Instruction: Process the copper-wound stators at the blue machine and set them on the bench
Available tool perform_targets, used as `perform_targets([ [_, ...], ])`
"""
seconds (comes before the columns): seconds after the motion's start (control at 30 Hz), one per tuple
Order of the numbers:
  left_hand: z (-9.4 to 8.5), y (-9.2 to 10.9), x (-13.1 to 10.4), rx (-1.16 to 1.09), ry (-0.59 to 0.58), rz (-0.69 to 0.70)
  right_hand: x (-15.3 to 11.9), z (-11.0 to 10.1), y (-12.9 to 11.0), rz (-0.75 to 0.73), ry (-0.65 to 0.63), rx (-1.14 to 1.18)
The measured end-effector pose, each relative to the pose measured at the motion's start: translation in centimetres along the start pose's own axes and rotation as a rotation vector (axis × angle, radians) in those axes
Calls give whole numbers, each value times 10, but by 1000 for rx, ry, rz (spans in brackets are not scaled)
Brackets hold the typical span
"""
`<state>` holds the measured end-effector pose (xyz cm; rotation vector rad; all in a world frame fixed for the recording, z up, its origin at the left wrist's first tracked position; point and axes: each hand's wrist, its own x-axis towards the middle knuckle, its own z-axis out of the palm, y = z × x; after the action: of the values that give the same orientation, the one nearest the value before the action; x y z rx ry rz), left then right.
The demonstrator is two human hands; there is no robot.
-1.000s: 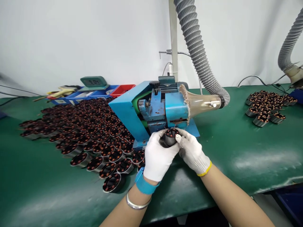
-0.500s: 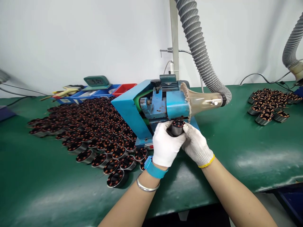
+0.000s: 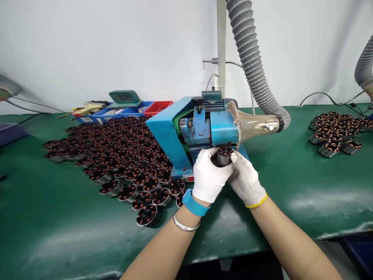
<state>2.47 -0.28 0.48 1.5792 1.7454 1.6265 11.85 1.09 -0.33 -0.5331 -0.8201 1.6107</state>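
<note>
Both hands wear white gloves and meet at the front of a blue belt-driven machine (image 3: 224,127). Between them is a metal ring-shaped part (image 3: 224,157) with dark and copper-coloured windings inside, its open top facing up. My left hand (image 3: 210,175) wraps round the part's left side and underside. On the right side, the fingers of my right hand (image 3: 247,179) pinch at its rim. A blue strap and a silver bangle circle my left wrist.
Many similar wound parts (image 3: 122,155) crowd the green table (image 3: 291,186) on the left; a smaller group (image 3: 335,130) stands at right. Behind are blue bins (image 3: 109,113), a red bin (image 3: 157,107) and a clock (image 3: 124,97). A grey hose (image 3: 250,50) joins the machine's clear hood.
The view has shifted slightly, so the scene sits a little further right. My hands keep hold of the part at the machine's front; their grip looks much the same.
</note>
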Motion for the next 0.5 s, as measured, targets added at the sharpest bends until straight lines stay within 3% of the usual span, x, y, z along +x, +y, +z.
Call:
perform_targets([
  [0.13,-2,2,-4,-84,-48,-37,-4,-4,3,-43,10,-97],
  [0.23,-12,3,-13,-312,-160,-140,-17,-8,1,-150,30,-308],
  [0.4,-32,-1,-18,-1057,-308,-607,-34,-12,-7,-415,-121,-629],
  [0.5,-40,-5,-13,-1370,-381,-837,-35,-12,-9,-503,-85,-629],
])
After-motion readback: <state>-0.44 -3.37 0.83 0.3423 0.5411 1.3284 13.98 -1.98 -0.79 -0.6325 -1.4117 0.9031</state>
